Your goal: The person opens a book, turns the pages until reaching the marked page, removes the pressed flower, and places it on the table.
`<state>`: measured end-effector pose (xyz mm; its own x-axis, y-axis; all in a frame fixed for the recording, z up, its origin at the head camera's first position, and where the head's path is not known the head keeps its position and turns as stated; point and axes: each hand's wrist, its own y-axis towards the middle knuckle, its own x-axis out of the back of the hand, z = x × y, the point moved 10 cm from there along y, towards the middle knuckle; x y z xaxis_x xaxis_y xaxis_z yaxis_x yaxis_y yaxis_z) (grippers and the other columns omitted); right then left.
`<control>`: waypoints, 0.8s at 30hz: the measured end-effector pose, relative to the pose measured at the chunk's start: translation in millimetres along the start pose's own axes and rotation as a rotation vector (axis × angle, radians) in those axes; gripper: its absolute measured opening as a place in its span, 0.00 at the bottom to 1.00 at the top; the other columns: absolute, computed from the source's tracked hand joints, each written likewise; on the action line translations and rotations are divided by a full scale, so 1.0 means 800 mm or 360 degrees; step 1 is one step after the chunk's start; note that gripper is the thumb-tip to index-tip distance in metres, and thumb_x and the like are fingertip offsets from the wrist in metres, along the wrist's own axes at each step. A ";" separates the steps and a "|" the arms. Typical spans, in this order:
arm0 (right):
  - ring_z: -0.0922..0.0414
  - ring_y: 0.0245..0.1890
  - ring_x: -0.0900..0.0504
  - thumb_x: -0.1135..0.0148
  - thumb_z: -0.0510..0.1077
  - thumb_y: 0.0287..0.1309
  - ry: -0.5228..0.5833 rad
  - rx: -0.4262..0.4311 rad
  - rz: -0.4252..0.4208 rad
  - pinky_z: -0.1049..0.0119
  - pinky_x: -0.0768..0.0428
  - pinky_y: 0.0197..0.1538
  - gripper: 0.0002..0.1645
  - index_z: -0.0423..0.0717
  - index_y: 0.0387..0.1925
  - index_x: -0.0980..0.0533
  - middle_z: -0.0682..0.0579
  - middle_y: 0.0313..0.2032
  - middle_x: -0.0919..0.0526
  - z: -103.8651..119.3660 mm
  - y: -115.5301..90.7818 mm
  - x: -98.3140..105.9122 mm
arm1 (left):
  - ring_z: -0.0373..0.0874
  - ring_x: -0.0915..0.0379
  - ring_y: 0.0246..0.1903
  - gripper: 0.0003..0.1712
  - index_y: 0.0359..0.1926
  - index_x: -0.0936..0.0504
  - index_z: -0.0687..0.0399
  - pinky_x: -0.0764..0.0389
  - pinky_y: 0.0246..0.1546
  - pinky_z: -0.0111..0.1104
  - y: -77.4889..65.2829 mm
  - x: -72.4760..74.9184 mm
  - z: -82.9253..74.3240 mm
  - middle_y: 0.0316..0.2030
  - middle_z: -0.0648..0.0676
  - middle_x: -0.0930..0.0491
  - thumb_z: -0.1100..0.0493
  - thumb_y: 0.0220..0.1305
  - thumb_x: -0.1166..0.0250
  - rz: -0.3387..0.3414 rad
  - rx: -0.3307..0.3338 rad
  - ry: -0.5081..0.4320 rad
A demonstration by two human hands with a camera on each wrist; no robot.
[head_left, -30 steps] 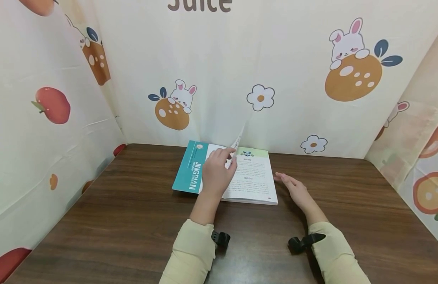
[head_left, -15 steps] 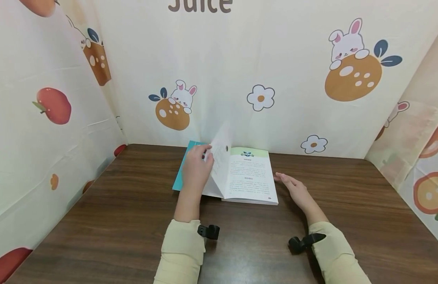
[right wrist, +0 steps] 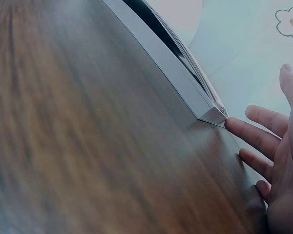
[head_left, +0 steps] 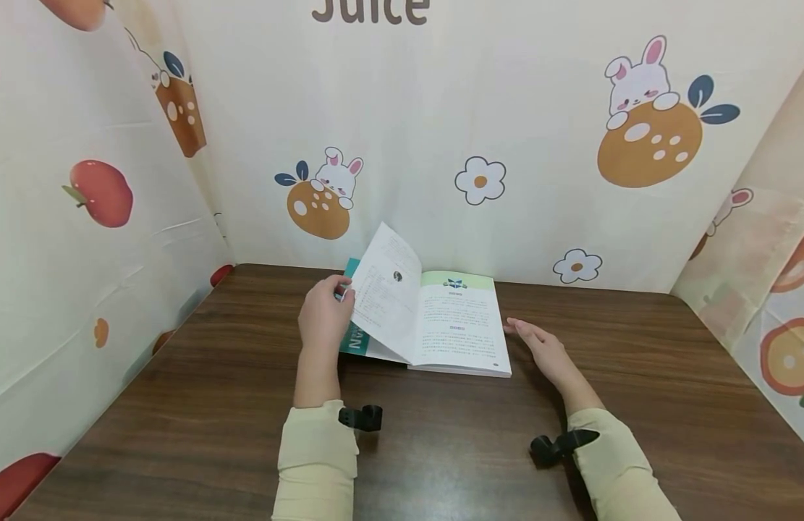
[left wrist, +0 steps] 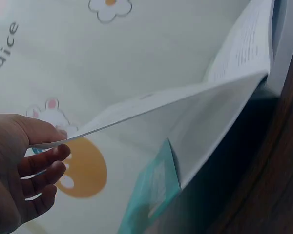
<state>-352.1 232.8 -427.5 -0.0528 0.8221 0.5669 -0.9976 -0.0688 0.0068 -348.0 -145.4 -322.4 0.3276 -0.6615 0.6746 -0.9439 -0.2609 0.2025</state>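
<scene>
Pinches a raised page (head_left: 387,293) by its left edge with the left hand (head_left: 326,312), just left of centre in the head view; in the left wrist view, presses thumb above and finger below it, with the other fingers loosely bent underneath. Visible at the middle of the head frame: an open book (head_left: 463,329), on a dark wood-grain table (head_left: 180,405), near the foot of a pale cloth backdrop (head_left: 408,108). Shows partly from under the page at left: a teal cover flap (head_left: 354,340) with white lettering. Rests the right hand (head_left: 546,351) right of centre, at the book's right side, with fingers released and outstretched; in the right wrist view, brings one fingertip up to the book's corner, right of centre. Cannot tell contact from a narrow gap there. Wears pale yellow sleeves (head_left: 317,456) and black wrist mounts (head_left: 564,445) in the lower part of the frame. Bears, across the top and sides: printed rabbits (head_left: 639,83), fruit, flowers and "Juice" lettering (head_left: 372,11).
</scene>
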 end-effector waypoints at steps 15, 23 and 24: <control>0.43 0.67 0.47 0.64 0.70 0.63 0.0004 -0.0026 0.0006 0.38 0.51 0.61 0.41 0.45 0.62 0.33 0.45 0.61 0.31 -0.002 0.000 0.000 | 0.52 0.32 0.39 0.13 0.47 0.23 0.56 0.31 0.40 0.43 0.006 -0.011 0.056 0.40 0.57 0.24 0.56 0.64 0.43 0.0183 0.0220 0.0003; 0.42 0.66 0.46 0.60 0.67 0.64 -0.0004 -0.0015 -0.0006 0.39 0.50 0.61 0.38 0.44 0.62 0.33 0.44 0.61 0.31 -0.002 0.000 0.001 | 0.54 0.30 0.40 0.13 0.46 0.22 0.57 0.30 0.41 0.44 0.005 -0.017 0.073 0.43 0.60 0.23 0.57 0.64 0.44 0.0257 0.0268 0.0083; 0.42 0.66 0.46 0.60 0.67 0.64 0.0001 -0.0018 -0.0003 0.39 0.50 0.61 0.38 0.44 0.62 0.34 0.44 0.60 0.30 -0.002 0.000 0.000 | 0.54 0.29 0.39 0.13 0.45 0.22 0.57 0.31 0.40 0.44 0.004 -0.017 0.075 0.43 0.60 0.23 0.57 0.64 0.44 0.0265 0.0265 0.0092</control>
<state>-352.5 234.0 -428.8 -0.0512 0.8226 0.5664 -0.9981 -0.0611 -0.0015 -353.4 -179.1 -373.4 0.1608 -0.6651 0.7292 -0.9631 -0.2673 -0.0315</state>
